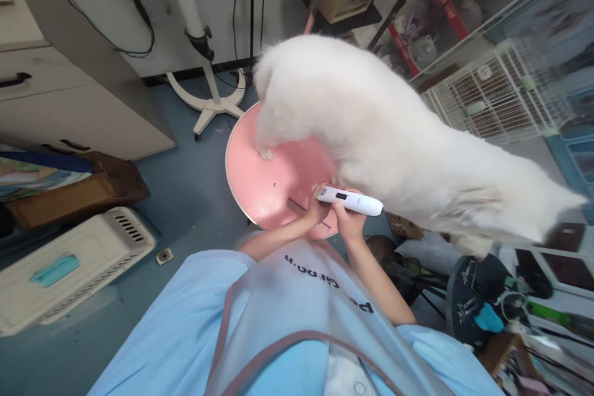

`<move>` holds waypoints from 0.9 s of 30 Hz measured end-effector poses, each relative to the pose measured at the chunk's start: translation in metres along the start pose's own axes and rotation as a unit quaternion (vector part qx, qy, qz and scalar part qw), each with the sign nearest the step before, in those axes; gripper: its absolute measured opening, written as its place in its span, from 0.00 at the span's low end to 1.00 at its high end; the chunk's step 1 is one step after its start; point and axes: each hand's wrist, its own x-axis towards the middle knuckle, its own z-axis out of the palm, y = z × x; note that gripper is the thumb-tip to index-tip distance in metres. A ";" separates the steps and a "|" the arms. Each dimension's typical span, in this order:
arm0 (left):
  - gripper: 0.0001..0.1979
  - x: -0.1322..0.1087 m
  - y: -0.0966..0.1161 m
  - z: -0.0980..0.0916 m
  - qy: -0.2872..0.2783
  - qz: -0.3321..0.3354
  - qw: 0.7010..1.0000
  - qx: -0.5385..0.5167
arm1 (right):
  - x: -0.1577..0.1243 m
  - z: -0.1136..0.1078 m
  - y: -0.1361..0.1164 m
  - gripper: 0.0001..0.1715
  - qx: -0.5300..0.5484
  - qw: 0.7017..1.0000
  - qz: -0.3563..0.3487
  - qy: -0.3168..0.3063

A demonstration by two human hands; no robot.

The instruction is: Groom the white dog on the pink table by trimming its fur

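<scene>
A white-furred dog [362, 105] stands on a round pink grooming table [245, 161], its head toward the right. My right hand [349, 219] grips a white hair clipper [357, 201] that has a dark switch. The clipper's blade end points left and touches or nearly touches my left hand [318, 205]. The fingers of that left hand are curled closed beside the dog's foreleg; whatever they hold is hidden behind the clipper and fingers. Partly under my left wrist, a comb [323, 226] lies on the tabletop.
A white wheeled stand [214, 105] is behind the table at left. A pet carrier [93, 260] sits on the floor. To the right are a wire cage [492, 96] and a black round tray [464, 297] with tools. A cabinet [69, 99] stands at far left.
</scene>
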 end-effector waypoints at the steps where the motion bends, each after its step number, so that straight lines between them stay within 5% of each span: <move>1: 0.15 -0.001 0.003 0.000 -0.005 0.013 1.000 0.022 | -0.001 0.001 -0.001 0.25 0.003 1.000 -0.008 0.007; 10: 0.11 -0.003 0.009 -0.003 -0.040 0.100 0.983 0.147 | -0.005 -0.004 0.009 0.25 -0.007 0.998 -0.062 -0.021; 18: 0.06 0.003 -0.003 -0.011 -0.077 0.119 0.969 0.201 | 0.002 -0.013 0.004 0.26 -0.046 0.969 -0.207 -0.128; 27: 0.05 0.012 -0.014 -0.012 -0.121 0.156 0.963 0.182 | 0.017 -0.023 -0.004 0.25 -0.054 0.967 -0.171 -0.182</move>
